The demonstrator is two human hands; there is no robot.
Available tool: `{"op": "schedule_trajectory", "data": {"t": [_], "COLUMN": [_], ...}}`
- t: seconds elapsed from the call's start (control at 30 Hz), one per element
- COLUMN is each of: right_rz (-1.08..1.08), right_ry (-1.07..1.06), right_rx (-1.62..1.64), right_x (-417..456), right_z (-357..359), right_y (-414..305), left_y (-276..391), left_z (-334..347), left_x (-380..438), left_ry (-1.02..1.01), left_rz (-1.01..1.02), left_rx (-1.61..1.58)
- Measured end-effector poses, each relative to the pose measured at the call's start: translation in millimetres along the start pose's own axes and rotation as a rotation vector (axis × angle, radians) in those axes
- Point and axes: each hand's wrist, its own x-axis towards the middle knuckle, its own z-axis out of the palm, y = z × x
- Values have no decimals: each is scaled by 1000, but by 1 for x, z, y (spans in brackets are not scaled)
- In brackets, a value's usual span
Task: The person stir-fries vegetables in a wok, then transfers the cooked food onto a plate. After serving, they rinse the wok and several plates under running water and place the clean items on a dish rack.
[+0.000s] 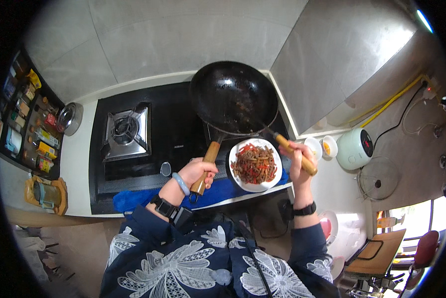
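My left hand [200, 173] is closed around the wooden handle [210, 153] of a black wok [230, 89], which sits over the right side of the cooktop. Only small scraps of food cling to the wok's dark inside. In my right hand [300, 161] is the wooden grip of a cooking utensil [285, 143]. Its metal shank reaches into the wok, where the head is hard to make out. Between my hands, just below the wok's rim, a white plate [241, 185] holds a heap of stir-fried meat strips with red pepper [255, 164].
A gas burner [123, 127] occupies the left of the black cooktop [171, 111]. A blue cloth [128, 200] lies along the front edge. At right are two small white bowls [330, 146], a pale green rice cooker [351, 149] and a wire strainer [379, 178]. A spice rack [29, 123] stands far left.
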Motion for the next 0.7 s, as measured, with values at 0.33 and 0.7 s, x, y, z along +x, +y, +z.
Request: {"op": "schedule_trajectory", "data": {"t": [0.33, 0.7], "right_rz": [658, 1030], "right_ry": [565, -225], "right_rx": [691, 268], "right_x": [12, -120], "right_z": [30, -54], "right_y": [32, -43], "left_y": [0, 19], "left_z": [-8, -20], "left_x": [7, -2], "left_ry": [-101, -114], "left_rz": [-33, -141], "left_rx": [3, -101]}}
